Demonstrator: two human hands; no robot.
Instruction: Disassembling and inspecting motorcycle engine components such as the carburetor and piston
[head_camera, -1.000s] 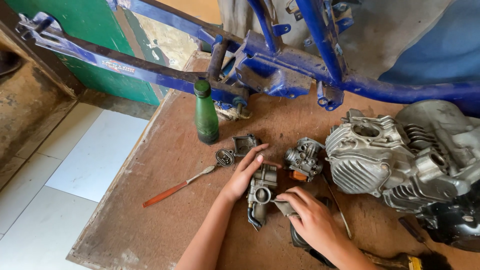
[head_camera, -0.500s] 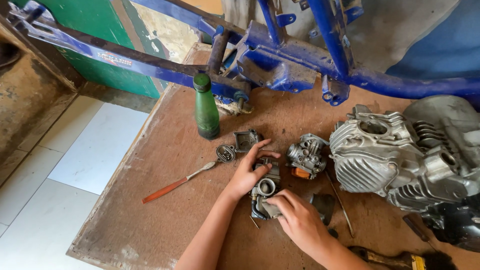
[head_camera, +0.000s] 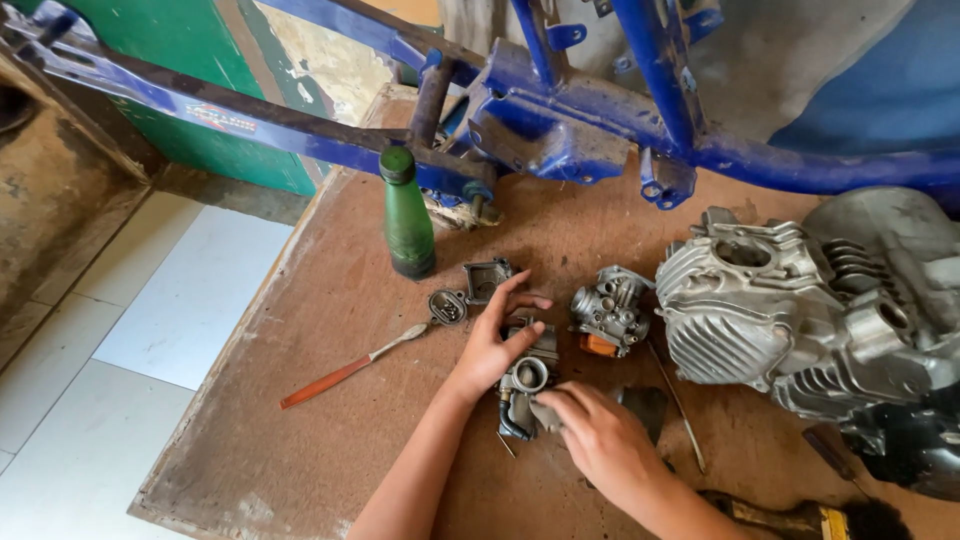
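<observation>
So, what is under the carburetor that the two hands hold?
The carburetor lies on the brown board. The left hand and right hand cover parts of it, so its underside stays hidden.

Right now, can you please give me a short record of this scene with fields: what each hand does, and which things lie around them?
Left hand: rests on the carburetor, fingers spread
Right hand: grips the carburetor's lower end
Surface: brown board on the floor
Beside the hands: second carburetor, small square cover, round cap
Left of them: screwdriver with orange handle, green bottle upright
Right: grey engine
Behind: blue frame
</observation>
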